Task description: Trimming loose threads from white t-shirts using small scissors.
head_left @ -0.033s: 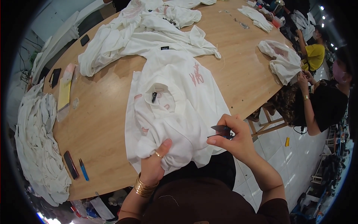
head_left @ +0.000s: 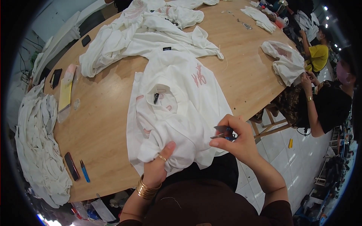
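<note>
A white garment (head_left: 203, 101) with pink script on it lies at the table's near edge, its round neck opening and small black label facing up. My left hand (head_left: 158, 160) is closed on a bunched fold of this garment, thumb on top, the other fingers hidden in or under the cloth. In my right hand (head_left: 241, 137) I grip a pair of thread snips (head_left: 224, 132) between thumb and fingers. Their dark blades are parted and point left, just over the garment's right side. Gold bracelets circle my left wrist.
More white garments (head_left: 139, 35) are heaped at the back; a long pile (head_left: 37, 147) hangs over the left edge. Blue tweezers (head_left: 84, 171) and a dark phone (head_left: 71, 165) lie at near left. On the right, a seated person (head_left: 328, 101) handles another white garment (head_left: 283, 60).
</note>
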A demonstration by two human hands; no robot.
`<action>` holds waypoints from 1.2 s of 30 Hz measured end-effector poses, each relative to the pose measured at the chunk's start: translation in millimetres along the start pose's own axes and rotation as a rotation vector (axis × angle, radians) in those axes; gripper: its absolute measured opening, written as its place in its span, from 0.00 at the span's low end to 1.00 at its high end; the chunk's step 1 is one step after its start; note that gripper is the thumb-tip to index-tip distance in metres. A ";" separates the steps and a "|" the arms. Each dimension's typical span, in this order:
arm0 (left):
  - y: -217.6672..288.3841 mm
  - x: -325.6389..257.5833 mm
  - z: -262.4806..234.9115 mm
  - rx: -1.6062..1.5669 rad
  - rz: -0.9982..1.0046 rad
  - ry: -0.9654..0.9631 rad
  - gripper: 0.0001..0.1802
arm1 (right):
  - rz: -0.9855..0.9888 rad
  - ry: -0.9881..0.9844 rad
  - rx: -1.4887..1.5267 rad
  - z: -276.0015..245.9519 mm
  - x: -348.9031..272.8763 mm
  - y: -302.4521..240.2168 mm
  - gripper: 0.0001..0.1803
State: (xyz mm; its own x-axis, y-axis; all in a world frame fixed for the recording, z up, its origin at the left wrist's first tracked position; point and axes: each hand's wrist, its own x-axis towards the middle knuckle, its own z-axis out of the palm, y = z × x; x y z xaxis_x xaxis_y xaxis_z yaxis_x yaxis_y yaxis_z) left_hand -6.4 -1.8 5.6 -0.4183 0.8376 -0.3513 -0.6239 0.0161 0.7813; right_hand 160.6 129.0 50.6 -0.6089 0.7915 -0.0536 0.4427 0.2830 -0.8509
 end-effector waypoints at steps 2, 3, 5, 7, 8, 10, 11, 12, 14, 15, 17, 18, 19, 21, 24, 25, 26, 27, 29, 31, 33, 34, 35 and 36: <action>-5.7 -2.8 -2.9 0.134 0.089 -0.012 0.26 | 0.016 -0.002 0.172 5.1 0.9 -6.2 0.20; -7.7 -3.0 -4.2 0.199 0.112 -0.056 0.24 | 0.013 -0.002 0.172 7.8 0.9 -7.6 0.20; -8.6 -3.3 -3.8 0.264 0.136 -0.102 0.21 | 0.021 -0.089 0.079 13.7 -0.7 -10.8 0.20; -8.5 -3.5 -1.5 0.248 0.042 -0.138 0.20 | -0.073 -0.070 0.065 24.5 -2.1 -5.2 0.16; -9.0 -4.1 -1.1 0.249 0.045 -0.135 0.20 | -0.093 -0.040 0.089 28.5 -3.7 -3.6 0.13; -10.8 -5.2 0.5 0.123 0.043 -0.159 0.21 | -0.068 -0.009 0.118 31.4 -6.0 -6.1 0.09; -10.5 -6.0 2.1 0.124 0.046 -0.157 0.21 | -0.070 -0.011 0.119 32.3 -6.4 -5.6 0.09; -9.4 -7.4 4.0 -0.036 0.001 -0.124 0.22 | -0.069 -0.015 0.103 33.4 -6.7 -4.1 0.09; -5.3 -7.4 6.6 -0.198 -0.044 -0.092 0.23 | -0.068 -0.018 0.084 37.0 -8.3 0.2 0.09; -1.6 -3.9 8.5 -0.280 -0.101 -0.051 0.23 | -0.067 -0.020 0.108 39.6 -9.7 3.2 0.09; 1.2 1.3 10.7 -0.363 -0.155 -0.006 0.24 | -0.067 -0.026 0.133 42.1 -11.8 4.2 0.10; 1.2 2.9 11.7 -0.342 -0.093 0.032 0.23 | -0.103 -0.045 0.103 42.7 -12.4 3.4 0.09; 0.8 3.7 12.1 -0.320 -0.032 0.071 0.22 | -0.138 -0.064 0.073 43.1 -12.8 2.9 0.08; 0.1 4.4 11.6 -0.322 -0.020 0.096 0.21 | -0.114 -0.049 0.082 42.3 -14.3 2.7 0.09; 1.4 2.8 12.8 -0.310 0.021 0.123 0.20 | -0.080 -0.044 0.063 37.8 -14.9 1.8 0.09; 1.8 2.0 13.0 -0.295 0.049 0.123 0.19 | -0.071 -0.054 0.034 35.6 -14.7 1.1 0.10; 0.9 1.3 12.4 -0.295 0.049 0.124 0.19 | -0.071 -0.055 0.034 32.7 -13.6 0.2 0.10; -0.9 0.7 11.4 -0.245 0.085 0.124 0.18 | -0.116 -0.106 -0.077 29.4 -11.4 -1.0 0.11; -0.6 -0.1 10.6 -0.194 0.122 0.127 0.18 | -0.162 -0.160 -0.187 23.2 -7.3 -5.9 0.12; 4.6 -1.4 11.2 -0.155 0.099 0.131 0.18 | -0.279 -0.093 -0.299 17.6 -3.9 -13.6 0.16; 6.5 -2.4 14.3 -0.122 0.102 0.125 0.18 | -0.355 -0.048 -0.371 12.7 -1.9 -16.5 0.16; 7.1 -2.9 15.7 -0.089 0.109 0.122 0.18 | -0.453 0.021 -0.501 10.6 -0.6 -18.1 0.16; 7.5 -3.2 16.7 -0.089 0.108 0.122 0.18 | -0.552 0.090 -0.629 9.0 0.7 -19.7 0.16; 7.7 -3.5 17.6 -0.068 0.119 0.121 0.17 | -0.551 0.089 -0.628 7.8 1.6 -22.8 0.16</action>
State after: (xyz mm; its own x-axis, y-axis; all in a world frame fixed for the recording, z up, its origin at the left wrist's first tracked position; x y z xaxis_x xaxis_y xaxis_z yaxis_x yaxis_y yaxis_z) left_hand 1.8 5.0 21.9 -0.5659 0.7594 -0.3210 -0.6066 -0.1199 0.7859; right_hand 144.3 119.6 65.8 -0.8026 0.4838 0.3489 0.3971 0.8698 -0.2928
